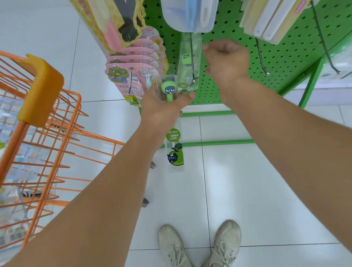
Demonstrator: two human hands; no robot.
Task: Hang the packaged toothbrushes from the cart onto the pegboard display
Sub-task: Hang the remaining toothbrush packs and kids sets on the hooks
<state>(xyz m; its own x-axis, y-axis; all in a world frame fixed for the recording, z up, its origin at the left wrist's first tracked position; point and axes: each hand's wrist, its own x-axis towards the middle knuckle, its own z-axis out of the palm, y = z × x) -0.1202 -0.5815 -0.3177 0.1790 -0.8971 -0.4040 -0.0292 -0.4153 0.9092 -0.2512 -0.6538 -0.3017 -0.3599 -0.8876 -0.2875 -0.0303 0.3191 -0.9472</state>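
Clear plastic makes much of this hard for us to read: the packaged toothbrush (170,112) in our left hand (161,104) is a see-through sleeve, and only its green cartoon-headed brush and the green labels lower down show its outline. Our left hand grips it near the top, thumb across the front; the forearm hides part of the sleeve's left edge. A second clear toothbrush pack (189,66) already hangs on a metal peg (192,61) of the green pegboard (236,49). Our right hand (226,62) sits just beside that pack, fingers curled at its upper right edge; we cannot tell whether they pinch the plastic or only touch it, since the back of the hand faces the camera. The upper ends of both packs, and any hang holes, are too faint to make out.

Left of the hung pack, pink character cards (135,68) crowd another peg. Overhead, pale boxed goods (189,6) are cut off by the frame's top edge. Two bare pegs (262,57) stand to the right. The orange wire cart (32,129) at left holds blurred packaged items. Our pale sneakers (200,250) stand on white floor tile (271,189).
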